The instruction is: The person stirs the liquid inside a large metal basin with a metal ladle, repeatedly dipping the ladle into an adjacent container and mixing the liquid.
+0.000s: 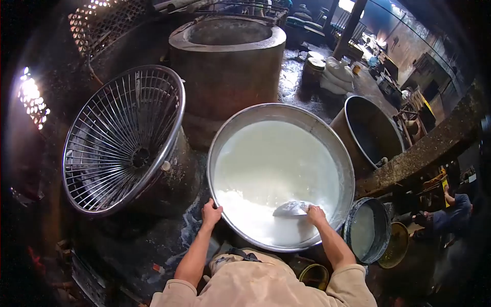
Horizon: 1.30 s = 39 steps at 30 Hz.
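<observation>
In front of me stands a large round metal vat [215, 153] holding milky white liquid [276, 158]. My left hand [210, 214] is closed on the vat's near-left rim. Over the near-right part of the liquid is my right hand [315, 215], fingers closed on the edge of a pale, shallow dish-like scoop [291, 208]. The scoop lies tilted at the surface, partly in the liquid, so its full shape is hidden. White foam shows on the liquid left of the scoop.
Left is a wide slatted metal basket [176, 123]; behind, a round masonry well [230, 66]. A metal tub [353, 133], a bucket of cloudy liquid [349, 230] and a yellowish bucket [404, 245] stand right. White sacks [337, 77] lie farther back. Another person [450, 217] is far right.
</observation>
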{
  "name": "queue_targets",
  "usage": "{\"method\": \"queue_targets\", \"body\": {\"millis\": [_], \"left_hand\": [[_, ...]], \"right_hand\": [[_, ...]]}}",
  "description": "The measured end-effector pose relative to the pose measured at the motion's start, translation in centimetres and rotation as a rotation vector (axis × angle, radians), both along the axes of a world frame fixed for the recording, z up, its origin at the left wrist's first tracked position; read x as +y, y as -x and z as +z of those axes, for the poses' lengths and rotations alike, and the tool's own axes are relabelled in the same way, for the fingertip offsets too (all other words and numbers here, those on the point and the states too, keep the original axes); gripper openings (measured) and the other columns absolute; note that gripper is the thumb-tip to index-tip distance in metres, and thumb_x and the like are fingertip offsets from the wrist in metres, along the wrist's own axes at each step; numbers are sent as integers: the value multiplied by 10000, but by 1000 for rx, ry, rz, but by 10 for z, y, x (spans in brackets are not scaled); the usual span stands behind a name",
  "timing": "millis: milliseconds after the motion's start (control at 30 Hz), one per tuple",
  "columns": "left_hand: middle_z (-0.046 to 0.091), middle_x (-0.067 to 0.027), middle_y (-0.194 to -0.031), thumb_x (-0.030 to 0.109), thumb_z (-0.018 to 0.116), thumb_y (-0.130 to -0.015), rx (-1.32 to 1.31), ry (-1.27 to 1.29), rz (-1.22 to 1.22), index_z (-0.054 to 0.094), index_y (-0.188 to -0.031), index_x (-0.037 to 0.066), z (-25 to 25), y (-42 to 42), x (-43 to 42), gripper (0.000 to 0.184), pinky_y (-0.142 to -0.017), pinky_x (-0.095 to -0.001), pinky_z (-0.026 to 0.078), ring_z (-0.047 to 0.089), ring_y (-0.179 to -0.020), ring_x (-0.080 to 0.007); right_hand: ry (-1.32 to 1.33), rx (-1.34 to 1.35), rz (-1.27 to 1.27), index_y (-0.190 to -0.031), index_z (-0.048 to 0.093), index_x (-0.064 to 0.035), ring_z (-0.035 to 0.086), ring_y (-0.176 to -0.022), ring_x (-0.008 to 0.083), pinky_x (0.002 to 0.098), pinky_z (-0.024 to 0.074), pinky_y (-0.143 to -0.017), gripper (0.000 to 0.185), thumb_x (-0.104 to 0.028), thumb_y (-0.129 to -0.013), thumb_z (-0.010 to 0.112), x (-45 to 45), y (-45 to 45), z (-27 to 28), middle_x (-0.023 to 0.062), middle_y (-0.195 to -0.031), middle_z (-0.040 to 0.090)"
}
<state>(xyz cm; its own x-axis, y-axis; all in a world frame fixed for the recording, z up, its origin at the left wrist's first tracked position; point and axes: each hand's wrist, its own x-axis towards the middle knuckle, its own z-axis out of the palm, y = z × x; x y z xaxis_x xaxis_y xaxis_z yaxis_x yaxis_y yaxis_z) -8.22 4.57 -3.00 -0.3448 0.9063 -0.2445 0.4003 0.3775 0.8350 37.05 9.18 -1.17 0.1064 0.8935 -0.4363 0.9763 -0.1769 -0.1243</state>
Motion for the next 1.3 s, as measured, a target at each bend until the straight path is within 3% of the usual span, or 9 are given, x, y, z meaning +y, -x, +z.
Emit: {"method": "queue_targets", "body": {"millis": [200, 367, 467, 733, 767, 867, 1067, 1133, 1300], "left_hand": [[667, -180, -868, 122, 564, -734, -38, -84, 133, 564, -1010, 22, -2, -18, -2, 294, -734, -391, 488, 649, -853, -332], [612, -293, -1034, 133, 569, -802, 102, 31, 200, 386, -1337, -48, 4, -32, -9, 593, -865, -393, 462, 604, -993, -376], [589, -303, -1081, 129, 567, -804, 183, 46, 230, 377, -1351, -33, -4, -32, -7, 601, -897, -400, 443, 579, -1033, -388], [574, -252, -1170, 161, 573, -852, 236, 226, 259, 351, -1391, 44, 19, -41, -2, 595, -927, -406, 429, 564, -1080, -374], [560, -247, -1195, 158, 580, -847, 212, 207, 266, 364, -1384, 44, 21, -41, -2, 590, -939, -407, 423, 551, -1100, -373], [543, -259, -1209, 149, 587, -839, 206, 206, 292, 381, -1372, 38, 19, -41, 0, 582, -946, -407, 418, 535, -1121, -373], [579, -255, -1151, 138, 607, -819, 217, 96, 258, 404, -1350, 10, -3, -30, -1, 582, -937, -399, 426, 563, -1080, -368], [600, -257, -1109, 127, 607, -816, 239, 156, 244, 399, -1353, 13, 12, -35, -2, 587, -920, -393, 438, 584, -1039, -375], [661, -203, -972, 62, 635, -769, 18, 38, 184, 535, -1131, 9, 2, -21, -2, 380, -769, -384, 497, 652, -902, -310]], "right_hand": [[22, -29, 157, -980, 610, -9, 593, -987, 380, 454, 481, -861, 302, -111, -696, 612, -16, -80, 75, 219, -1032, 626], [-76, 141, 96, -997, 611, 16, 611, -924, 397, 448, 491, -827, 353, -127, -674, 609, 10, -140, 153, 260, -943, 632], [-233, 211, -31, -1030, 611, 16, 623, -909, 384, 441, 491, -821, 373, -148, -695, 599, 35, -143, 189, 263, -918, 639], [-354, 67, -164, -1180, 539, -26, 579, -987, 449, 480, 472, -877, 440, -160, -761, 509, 130, -157, 16, 276, -1055, 599], [-381, 97, -177, -1082, 567, 9, 618, -799, 386, 448, 505, -691, 377, -121, -729, 527, 138, -166, -19, 243, -892, 623], [-483, 145, -110, -967, 598, 46, 635, -517, 260, 386, 516, -417, 297, -63, -699, 528, 126, -150, -38, 182, -677, 635], [-232, 260, -200, -965, 590, 49, 661, -634, 348, 425, 548, -527, 294, -71, -706, 521, 71, -74, -21, 237, -778, 647], [-82, 433, -332, -970, 584, 16, 623, -500, 243, 374, 526, -425, 284, -84, -705, 575, 49, -36, -3, 163, -659, 629], [-107, 461, -266, -954, 578, 2, 616, -496, 239, 365, 514, -404, 267, -105, -710, 576, 15, 30, -19, 152, -653, 621]]}}
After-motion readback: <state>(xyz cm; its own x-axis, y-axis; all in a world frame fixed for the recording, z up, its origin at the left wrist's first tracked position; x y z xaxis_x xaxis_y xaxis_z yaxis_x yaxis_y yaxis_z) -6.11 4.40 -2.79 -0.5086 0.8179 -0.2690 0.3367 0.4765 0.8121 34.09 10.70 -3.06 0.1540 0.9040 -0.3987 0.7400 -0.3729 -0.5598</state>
